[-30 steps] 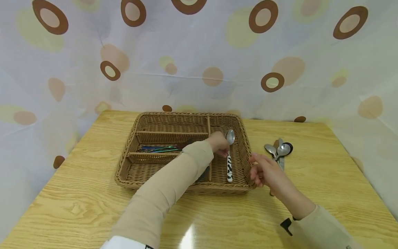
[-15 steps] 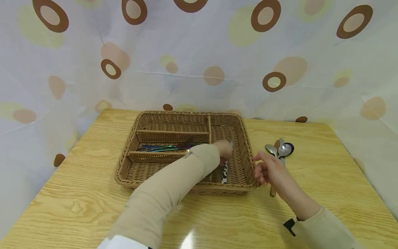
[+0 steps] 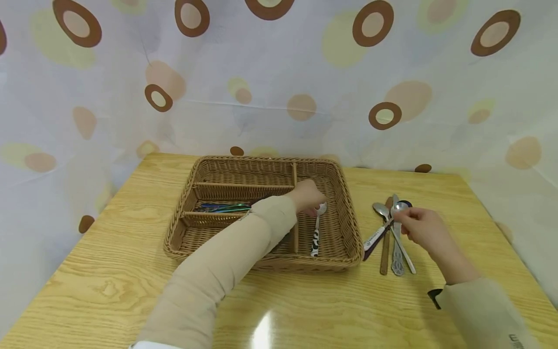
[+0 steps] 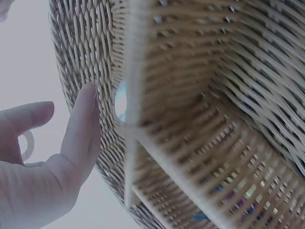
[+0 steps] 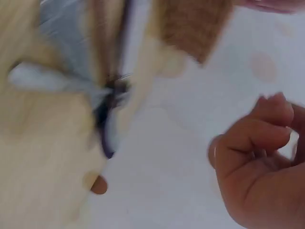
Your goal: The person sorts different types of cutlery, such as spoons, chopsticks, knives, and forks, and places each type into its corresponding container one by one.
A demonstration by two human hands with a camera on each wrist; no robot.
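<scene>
In the wicker basket's (image 3: 344,208) right compartment lies a spoon (image 3: 316,242) with a black-and-white patterned handle. My left hand (image 3: 308,196) is just above its bowl. In the left wrist view the left hand's (image 4: 62,148) thumb and index finger are apart with nothing between them; a rounded shiny piece (image 4: 120,101) shows behind the divider. My right hand (image 3: 423,228) hovers over the cutlery pile on the table, its fingertips overlapping the spoon bowls. From the right wrist, those fingers (image 5: 257,143) look loosely curled, and the pile (image 5: 95,86) appears blurred and apart from them.
Right of the basket, the pile includes a silver spoon (image 3: 381,209), a brown handle (image 3: 384,259), an ornate grey handle (image 3: 397,264) and a white handle (image 3: 376,237). Blue-green cutlery (image 3: 224,207) lies in the middle-left compartment. A patterned cloth (image 3: 270,126) hangs behind the wooden table (image 3: 87,271).
My right hand has moved from the basket's right rim to over the pile, uncovering its handles. My left hand shifted the patterned spoon slightly and has let go of it.
</scene>
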